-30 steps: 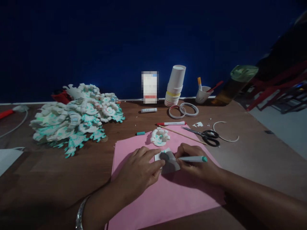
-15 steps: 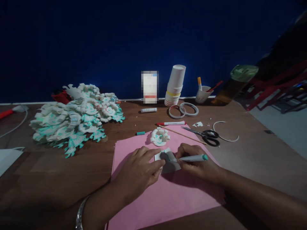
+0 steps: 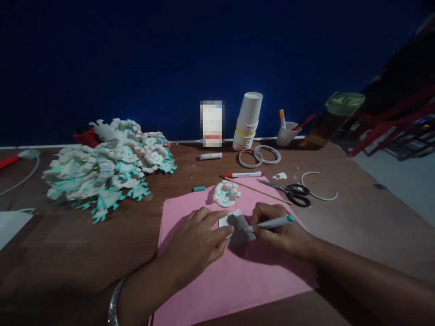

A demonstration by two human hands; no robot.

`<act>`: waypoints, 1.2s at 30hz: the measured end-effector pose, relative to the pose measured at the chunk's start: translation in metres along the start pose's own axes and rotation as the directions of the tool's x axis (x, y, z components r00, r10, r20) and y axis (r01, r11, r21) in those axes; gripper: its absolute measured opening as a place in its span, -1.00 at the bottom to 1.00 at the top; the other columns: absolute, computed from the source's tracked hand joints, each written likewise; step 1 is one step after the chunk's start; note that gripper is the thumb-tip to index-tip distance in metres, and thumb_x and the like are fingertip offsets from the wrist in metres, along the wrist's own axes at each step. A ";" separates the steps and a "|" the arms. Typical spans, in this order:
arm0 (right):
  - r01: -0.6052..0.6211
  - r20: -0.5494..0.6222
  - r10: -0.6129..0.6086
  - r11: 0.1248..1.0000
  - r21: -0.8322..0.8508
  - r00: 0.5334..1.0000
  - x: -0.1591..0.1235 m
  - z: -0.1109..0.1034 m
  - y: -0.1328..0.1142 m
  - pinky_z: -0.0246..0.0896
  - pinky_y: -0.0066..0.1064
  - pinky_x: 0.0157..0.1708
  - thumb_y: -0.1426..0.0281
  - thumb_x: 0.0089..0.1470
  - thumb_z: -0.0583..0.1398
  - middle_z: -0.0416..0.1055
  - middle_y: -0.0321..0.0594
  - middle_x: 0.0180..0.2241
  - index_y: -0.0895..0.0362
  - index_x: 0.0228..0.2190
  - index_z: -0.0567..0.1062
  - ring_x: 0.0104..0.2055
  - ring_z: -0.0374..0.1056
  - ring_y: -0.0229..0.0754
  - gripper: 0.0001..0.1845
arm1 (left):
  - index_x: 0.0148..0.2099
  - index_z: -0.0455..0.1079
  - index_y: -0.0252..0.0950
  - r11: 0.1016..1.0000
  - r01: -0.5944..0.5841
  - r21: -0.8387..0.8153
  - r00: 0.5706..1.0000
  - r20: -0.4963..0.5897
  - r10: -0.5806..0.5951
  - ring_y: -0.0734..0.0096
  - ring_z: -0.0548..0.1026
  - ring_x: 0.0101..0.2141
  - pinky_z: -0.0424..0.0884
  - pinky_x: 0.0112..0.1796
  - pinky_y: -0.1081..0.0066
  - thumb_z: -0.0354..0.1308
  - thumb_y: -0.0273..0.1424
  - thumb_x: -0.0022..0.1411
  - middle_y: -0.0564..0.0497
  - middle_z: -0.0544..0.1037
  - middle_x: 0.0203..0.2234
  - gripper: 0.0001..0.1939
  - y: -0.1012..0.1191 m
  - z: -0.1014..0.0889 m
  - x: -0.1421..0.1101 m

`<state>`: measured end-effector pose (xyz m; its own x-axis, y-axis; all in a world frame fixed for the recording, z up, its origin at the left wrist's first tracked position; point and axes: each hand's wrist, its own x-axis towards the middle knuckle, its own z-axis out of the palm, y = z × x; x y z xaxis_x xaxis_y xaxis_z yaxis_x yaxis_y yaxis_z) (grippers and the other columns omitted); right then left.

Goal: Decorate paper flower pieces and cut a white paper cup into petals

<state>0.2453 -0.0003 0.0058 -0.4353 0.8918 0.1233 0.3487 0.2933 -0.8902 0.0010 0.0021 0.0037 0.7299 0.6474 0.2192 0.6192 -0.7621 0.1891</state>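
Note:
A small white piece of paper (image 3: 238, 237) with a green line on it lies on a pink sheet (image 3: 217, 280). My left hand (image 3: 199, 235) rests at its left side, fingers stretched out, with index finger and thumb pressing the paper's edge down. In my right hand (image 3: 282, 233) a green marker (image 3: 277, 221) is pinched, its tip down on the paper's right part. Just beyond the paper sits a white paper cut-out (image 3: 227, 194) with curled strips and a green drawn smile. The green marker cap (image 3: 199, 189) lies at the pink sheet's far edge.
Scissors (image 3: 294, 192), a thin stick (image 3: 261, 192) and a red marker (image 3: 243, 174) lie beyond my right hand. Behind them are stacked paper cups (image 3: 249, 117), two rings (image 3: 268, 155) and a bottle (image 3: 333, 117). A pile of paper figures (image 3: 112, 165) covers the left side.
The marker tip has shifted slightly down and right on the paper, and its rear end tilts up a little more. The left hand stays in place.

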 end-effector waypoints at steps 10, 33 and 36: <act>-0.031 0.005 0.031 1.000 0.001 1.000 0.000 0.000 0.000 0.03 -0.47 -0.57 0.39 0.00 0.17 0.37 -0.31 -0.59 0.11 -0.50 0.36 -0.56 0.18 -0.27 -0.91 | -0.05 0.50 -0.11 1.000 0.003 -0.003 1.000 0.005 -0.003 0.16 0.43 -0.05 0.39 -0.09 0.14 0.18 -0.47 0.27 0.00 0.47 0.14 -0.76 0.000 -0.001 0.001; 0.066 -0.128 -0.049 0.989 0.129 0.991 -0.006 0.001 -0.001 0.08 -0.45 -0.56 0.37 0.17 0.18 0.35 -0.32 -0.56 0.10 -0.45 0.37 -0.55 0.21 -0.26 -0.85 | -0.09 0.49 -0.15 1.000 0.022 0.001 0.999 0.047 -0.022 0.12 0.42 -0.02 0.38 -0.06 0.10 0.18 -0.48 0.24 0.00 0.45 0.16 -0.79 0.000 0.000 0.001; 0.142 -0.236 -0.100 0.976 0.168 0.967 -0.013 0.005 -0.008 0.24 -0.42 -0.45 0.35 0.29 0.15 0.40 -0.29 -0.45 0.07 -0.30 0.40 -0.45 0.34 -0.22 -0.91 | -0.13 0.48 -0.19 0.999 0.032 -0.008 0.994 0.104 -0.031 0.08 0.39 0.00 0.38 -0.04 0.06 0.24 -0.47 0.20 0.01 0.44 0.17 -0.83 0.000 -0.002 0.000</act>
<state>0.2442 -0.0165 0.0094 -0.2596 0.9141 0.3115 0.1390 0.3546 -0.9246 0.0003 0.0019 0.0058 0.7366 0.6669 0.1125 0.6398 -0.7411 0.2034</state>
